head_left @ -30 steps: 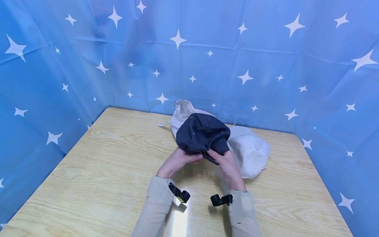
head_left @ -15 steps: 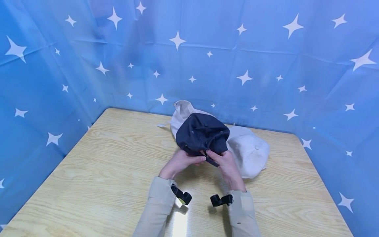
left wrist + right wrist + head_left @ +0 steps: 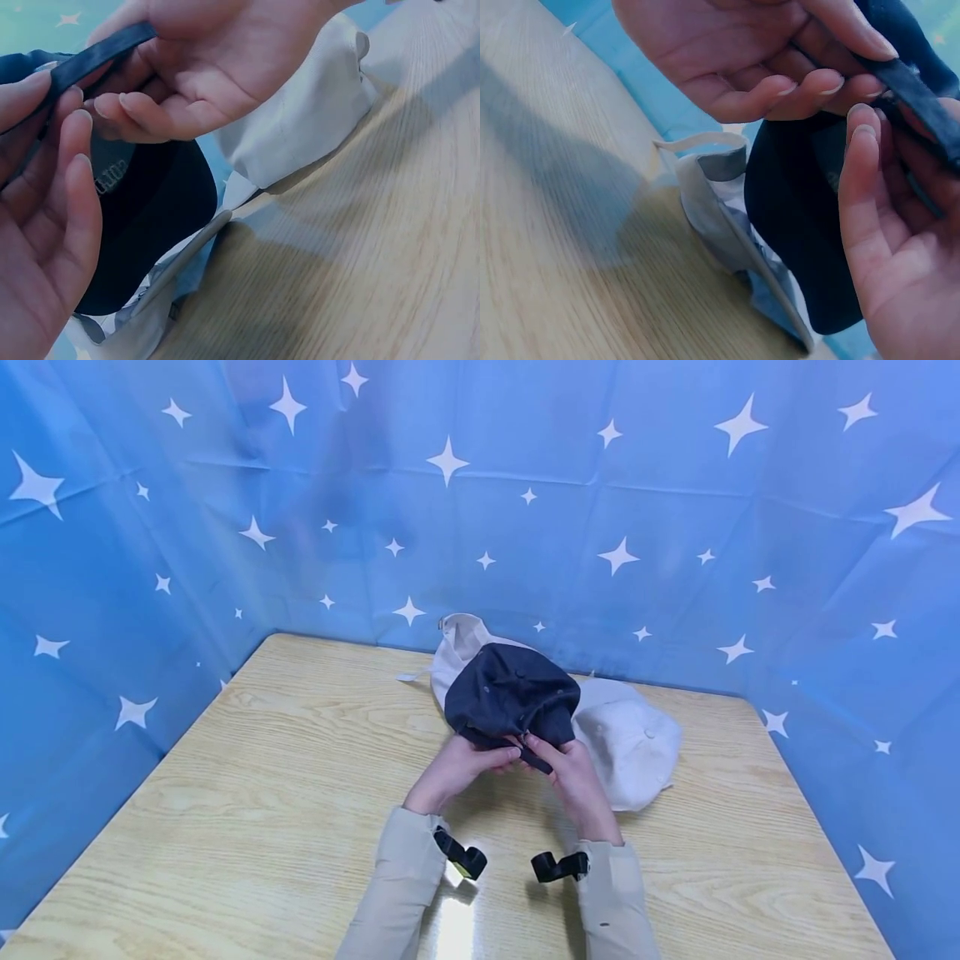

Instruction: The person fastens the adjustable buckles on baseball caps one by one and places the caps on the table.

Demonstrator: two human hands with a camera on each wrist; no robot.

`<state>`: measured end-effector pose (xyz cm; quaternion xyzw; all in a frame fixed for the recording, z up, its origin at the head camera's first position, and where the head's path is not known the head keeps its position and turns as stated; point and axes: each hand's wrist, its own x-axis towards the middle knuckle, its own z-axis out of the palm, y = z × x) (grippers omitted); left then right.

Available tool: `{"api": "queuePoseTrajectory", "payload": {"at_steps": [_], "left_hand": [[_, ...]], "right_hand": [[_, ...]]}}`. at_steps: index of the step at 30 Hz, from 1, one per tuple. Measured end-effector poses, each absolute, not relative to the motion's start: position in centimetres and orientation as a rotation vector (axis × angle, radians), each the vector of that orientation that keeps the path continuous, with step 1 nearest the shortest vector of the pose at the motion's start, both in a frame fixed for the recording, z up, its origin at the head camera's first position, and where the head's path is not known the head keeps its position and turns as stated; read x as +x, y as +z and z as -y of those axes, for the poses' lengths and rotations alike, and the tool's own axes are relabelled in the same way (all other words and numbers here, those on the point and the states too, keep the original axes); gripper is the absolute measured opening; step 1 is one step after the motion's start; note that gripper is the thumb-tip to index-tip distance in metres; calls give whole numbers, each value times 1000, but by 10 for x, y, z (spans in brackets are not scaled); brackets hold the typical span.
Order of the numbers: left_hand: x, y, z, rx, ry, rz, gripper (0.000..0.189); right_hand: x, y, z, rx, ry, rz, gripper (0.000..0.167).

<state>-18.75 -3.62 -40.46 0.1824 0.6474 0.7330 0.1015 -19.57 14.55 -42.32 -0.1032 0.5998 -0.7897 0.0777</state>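
Observation:
Both hands hold a dark navy baseball cap (image 3: 513,689) over the middle of the table, its crown towards the head camera. At the cap's back edge my left hand (image 3: 450,772) pinches the adjustable strap (image 3: 922,101) between thumb and fingers. My right hand (image 3: 576,777) grips the same strap (image 3: 101,56) close by, its thumb beside the left thumb. The fingers partly cover where the strap fastens. In the left wrist view the cap's dark brim (image 3: 161,232) hangs below the hands, with partly hidden lettering (image 3: 112,176) nearby.
A pale cap (image 3: 459,652) lies behind the navy one, with its strap out to the left. Another whitish cap (image 3: 633,743) sits to the right, crown up. The wooden table (image 3: 262,793) ends at a blue star-patterned curtain (image 3: 487,518) at the back.
The thumbs and fingers have shifted slightly along the strap. The strap's lower end has risen a little; the navy cap stays in nearly the same place.

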Motion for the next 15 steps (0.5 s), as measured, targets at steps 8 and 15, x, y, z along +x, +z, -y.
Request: {"api": "queuePoseTrajectory", "payload": {"at_steps": [8, 15], "left_hand": [[-193, -414, 39, 570, 2167, -1904, 27], [-189, -406, 39, 531, 2210, -1829, 20]], "right_hand": [[-192, -415, -145, -262, -2381, -1720, 17], [-192, -416, -142, -234, -2461, -1563, 11]]}}
